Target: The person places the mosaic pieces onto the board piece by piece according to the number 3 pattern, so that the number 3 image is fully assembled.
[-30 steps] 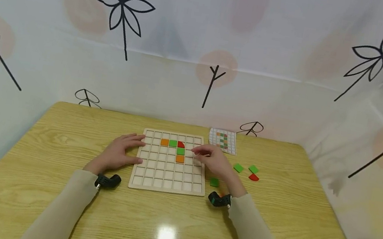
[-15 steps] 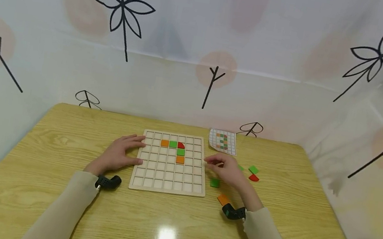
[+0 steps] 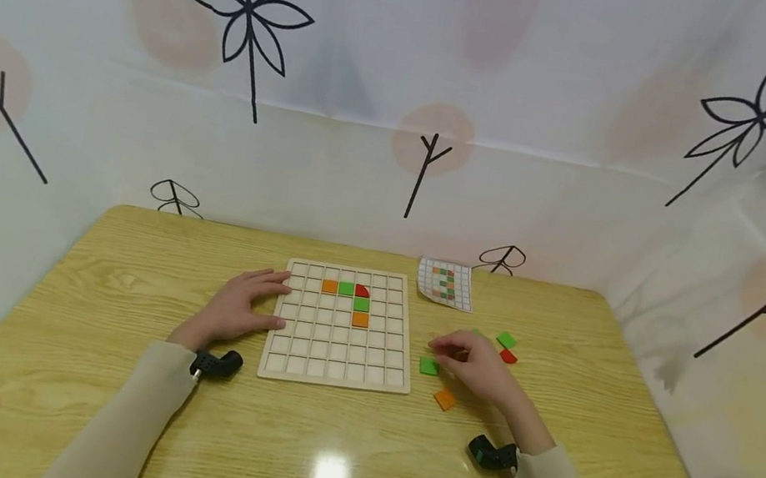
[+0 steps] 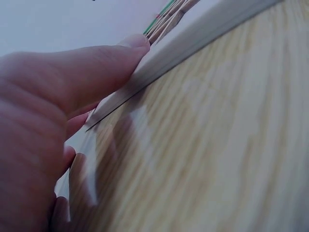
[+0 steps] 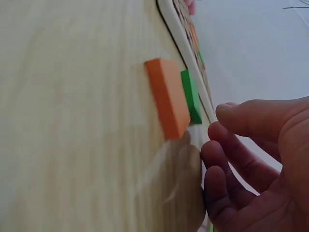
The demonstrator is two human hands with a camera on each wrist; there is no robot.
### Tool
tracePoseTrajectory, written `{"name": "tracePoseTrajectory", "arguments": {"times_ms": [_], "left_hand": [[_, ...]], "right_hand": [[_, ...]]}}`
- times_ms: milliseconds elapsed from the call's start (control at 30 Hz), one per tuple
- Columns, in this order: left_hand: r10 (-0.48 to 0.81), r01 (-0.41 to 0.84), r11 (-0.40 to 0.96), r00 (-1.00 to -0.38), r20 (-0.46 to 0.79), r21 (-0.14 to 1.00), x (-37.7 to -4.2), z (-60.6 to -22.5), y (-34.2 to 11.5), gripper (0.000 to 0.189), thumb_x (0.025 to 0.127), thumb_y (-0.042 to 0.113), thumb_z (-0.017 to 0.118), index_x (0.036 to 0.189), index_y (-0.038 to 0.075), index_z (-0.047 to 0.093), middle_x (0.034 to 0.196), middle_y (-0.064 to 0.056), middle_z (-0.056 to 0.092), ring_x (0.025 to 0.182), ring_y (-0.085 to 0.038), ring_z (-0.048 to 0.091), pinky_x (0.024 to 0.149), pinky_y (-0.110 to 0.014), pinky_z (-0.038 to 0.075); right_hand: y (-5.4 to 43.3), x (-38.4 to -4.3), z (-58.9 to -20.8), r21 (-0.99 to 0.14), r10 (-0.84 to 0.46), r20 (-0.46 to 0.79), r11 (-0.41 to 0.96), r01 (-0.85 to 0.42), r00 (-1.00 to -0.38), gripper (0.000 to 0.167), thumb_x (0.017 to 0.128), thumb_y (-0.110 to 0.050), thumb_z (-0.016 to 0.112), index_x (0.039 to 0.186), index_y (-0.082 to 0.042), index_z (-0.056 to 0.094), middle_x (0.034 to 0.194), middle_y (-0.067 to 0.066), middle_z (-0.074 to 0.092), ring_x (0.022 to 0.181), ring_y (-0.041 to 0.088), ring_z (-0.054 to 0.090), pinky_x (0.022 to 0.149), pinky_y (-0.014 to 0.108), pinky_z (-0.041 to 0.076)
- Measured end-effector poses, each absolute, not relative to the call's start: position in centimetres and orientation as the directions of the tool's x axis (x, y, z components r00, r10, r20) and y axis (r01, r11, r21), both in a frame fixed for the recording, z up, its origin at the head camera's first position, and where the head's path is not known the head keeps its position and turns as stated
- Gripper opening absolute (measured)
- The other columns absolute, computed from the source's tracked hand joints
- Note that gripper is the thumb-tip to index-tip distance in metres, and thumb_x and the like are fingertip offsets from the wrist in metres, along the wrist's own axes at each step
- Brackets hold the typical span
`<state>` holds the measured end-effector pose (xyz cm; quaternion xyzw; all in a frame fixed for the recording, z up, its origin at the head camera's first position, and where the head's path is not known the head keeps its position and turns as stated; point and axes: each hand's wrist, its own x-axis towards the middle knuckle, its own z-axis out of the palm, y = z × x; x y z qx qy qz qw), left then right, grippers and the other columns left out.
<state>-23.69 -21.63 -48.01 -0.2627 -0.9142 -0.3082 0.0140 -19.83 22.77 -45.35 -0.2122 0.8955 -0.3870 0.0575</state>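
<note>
A square wooden grid board point(image 3: 320, 344) lies on the table, with several orange, green and red tiles set in its cells. My left hand point(image 3: 236, 307) rests at the board's left edge, its thumb point(image 4: 111, 63) and fingertips touching the rim. My right hand point(image 3: 478, 363) hovers right of the board, fingers bent loosely and nothing between them. Just beside its fingertips lies a loose green square tile point(image 3: 428, 366). Nearer to the body is a loose orange square tile point(image 3: 445, 400), which the right wrist view shows in front of that green tile point(image 5: 191, 99).
Beyond the right hand lie another green tile point(image 3: 506, 340) and a red quarter-round tile point(image 3: 509, 356); one more green piece is mostly hidden behind the hand. A printed pattern card point(image 3: 430, 287) sits by the board's far right corner. A patterned cloth point(image 3: 332, 180) hangs behind the table.
My right hand has drawn back from over the board's right side, moving right and toward the body, uncovering the orange tile. My left hand stays at the board's edge.
</note>
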Motion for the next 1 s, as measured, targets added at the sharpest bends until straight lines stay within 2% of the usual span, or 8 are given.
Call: {"name": "tracePoseTrajectory", "arguments": {"times_ms": [267, 500, 700, 1000], "left_hand": [[0.471, 0.485, 0.662, -0.862, 0.187, 0.572, -23.6, -48.0, -21.6, 0.061, 0.087, 0.042, 0.076, 0.137, 0.01, 0.061, 0.156, -0.006, 0.041, 0.146, -0.034, 0.027, 0.115, -0.061, 0.019], [0.473, 0.491, 0.668, -0.86, 0.19, 0.56, -23.6, -48.1, -21.6, 0.061, 0.088, 0.042, 0.076, 0.138, 0.01, 0.061, 0.156, -0.006, 0.04, 0.146, -0.034, 0.026, 0.115, -0.06, 0.018], [0.473, 0.487, 0.669, -0.862, 0.183, 0.562, -23.6, -47.9, -21.5, 0.061, 0.088, 0.042, 0.076, 0.138, 0.01, 0.061, 0.156, -0.006, 0.04, 0.146, -0.034, 0.026, 0.116, -0.06, 0.017], [0.478, 0.493, 0.668, -0.858, 0.187, 0.557, -23.7, -47.9, -21.6, 0.06, 0.088, 0.041, 0.075, 0.138, 0.01, 0.061, 0.156, -0.006, 0.04, 0.146, -0.035, 0.027, 0.116, -0.06, 0.017]], "right_hand": [[24.8, -18.3, -45.6, -0.747, -0.455, 0.024, 0.583, -0.318, -0.89, 0.021, 0.093, -0.011, 0.071, 0.114, -0.007, 0.072, 0.104, 0.003, 0.068, 0.088, 0.016, 0.059, 0.075, 0.026, 0.051], [25.5, -17.4, -45.6, -0.766, -0.473, -0.017, 0.572, -0.293, -0.881, 0.024, 0.094, -0.015, 0.07, 0.117, -0.008, 0.071, 0.109, 0.005, 0.065, 0.09, 0.015, 0.057, 0.076, 0.026, 0.05], [24.9, -17.6, -45.4, -0.785, -0.436, -0.055, 0.575, -0.231, -0.898, 0.026, 0.095, -0.018, 0.07, 0.12, -0.009, 0.071, 0.102, 0.004, 0.064, 0.086, 0.02, 0.054, 0.07, 0.026, 0.049], [23.6, -18.3, -45.2, -0.746, -0.452, -0.062, 0.614, -0.259, -0.89, 0.029, 0.096, -0.019, 0.069, 0.123, -0.01, 0.069, 0.095, 0.001, 0.058, 0.083, 0.02, 0.05, 0.069, 0.027, 0.045]]}}
